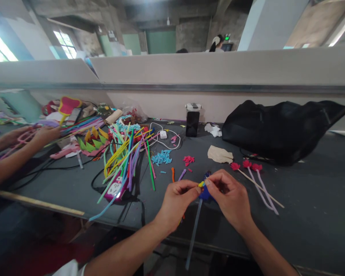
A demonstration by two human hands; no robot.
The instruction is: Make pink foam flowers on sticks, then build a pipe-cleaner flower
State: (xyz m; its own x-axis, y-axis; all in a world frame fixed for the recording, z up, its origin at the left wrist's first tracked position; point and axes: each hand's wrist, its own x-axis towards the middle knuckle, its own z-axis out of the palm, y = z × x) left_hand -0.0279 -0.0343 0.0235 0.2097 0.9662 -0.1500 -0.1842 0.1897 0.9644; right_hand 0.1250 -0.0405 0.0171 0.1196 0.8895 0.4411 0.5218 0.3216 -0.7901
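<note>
In the head view, my left hand [179, 203] pinches a small yellow piece [201, 184] between thumb and forefinger. My right hand [230, 195] is closed in a pinch at the other end of that piece, where a bit of light blue shows. Just behind and below the fingertips is a dark blue bundle [205, 194], partly covered by my right hand. From it a pale blue stem [194, 234] runs down past the table's front edge. An orange stick [173, 174] and a purple stick [182, 174] lie beyond my left hand.
Colourful strips [129, 153] cover a pink power strip [116, 190]. Blue snippets [161, 157] and red snippets [189, 160] lie mid-table. Red flowers [247, 164] on stems and a black bag [270, 130] are at right. A phone [192, 124] stands behind. Another person's hands [43, 135] work at left.
</note>
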